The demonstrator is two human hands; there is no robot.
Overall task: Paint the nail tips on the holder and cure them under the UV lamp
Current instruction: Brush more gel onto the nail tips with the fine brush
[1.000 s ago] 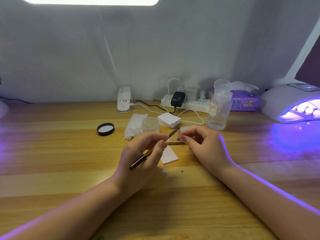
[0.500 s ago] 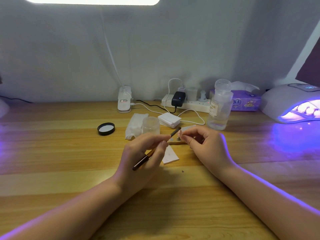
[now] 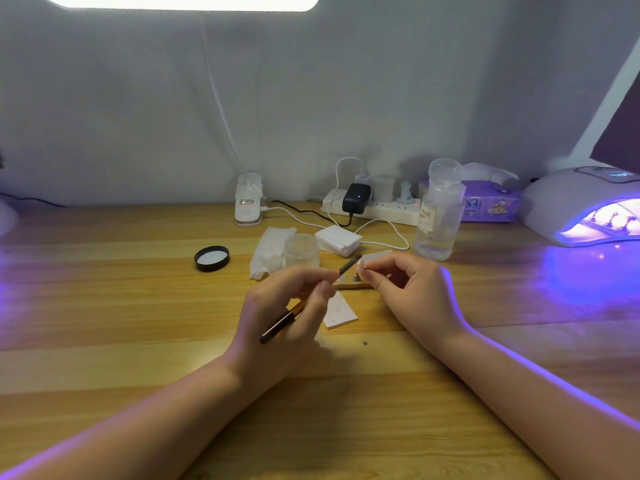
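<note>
My left hand (image 3: 287, 306) grips a thin dark brush (image 3: 277, 327) like a pen, its tip pointing up and right toward a pale nail tip (image 3: 360, 263). My right hand (image 3: 412, 292) pinches that nail tip between thumb and fingers, just above a wooden holder (image 3: 349, 286) lying on the desk. Two small stands show on the holder behind the brush. At the far right the UV lamp (image 3: 585, 206) glows purple, with several nail stands inside its mouth.
A small clear jar (image 3: 301, 251) stands behind my left hand, its black lid (image 3: 212, 258) lying further left. White wipes (image 3: 270, 251), pads (image 3: 338, 240), a clear liquid bottle (image 3: 438, 216), a power strip (image 3: 370, 206) with cables and a tissue pack (image 3: 491, 202) line the back.
Both hands have lifted slightly. The brush tip and the pinched nail tip have drawn closer together.
</note>
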